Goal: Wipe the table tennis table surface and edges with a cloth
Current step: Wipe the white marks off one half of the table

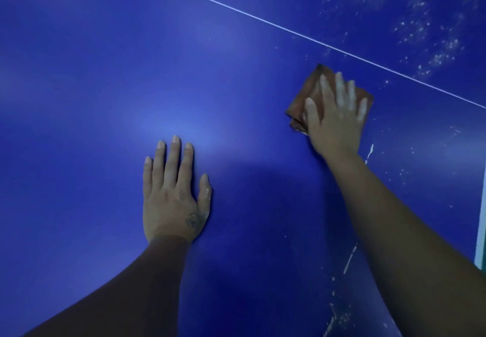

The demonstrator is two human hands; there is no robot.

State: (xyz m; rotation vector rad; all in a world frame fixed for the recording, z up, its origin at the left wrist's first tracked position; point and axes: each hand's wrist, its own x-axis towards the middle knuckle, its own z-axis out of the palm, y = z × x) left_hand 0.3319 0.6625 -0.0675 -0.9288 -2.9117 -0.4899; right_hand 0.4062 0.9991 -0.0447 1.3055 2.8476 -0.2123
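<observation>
The blue table tennis table (92,73) fills the view. A thin white line (263,20) runs across it from top centre down to the right. A folded brown cloth (306,94) lies flat just below that line. My right hand (335,118) presses down on the cloth with straight, spread fingers. My left hand (175,192) rests flat on the bare blue surface at lower centre, fingers straight, holding nothing.
White dusty specks (431,29) cover the surface beyond the line at the upper right. More white streaks and smears (349,260) run down the lower right. The table's pale edge (481,231) shows at the far right.
</observation>
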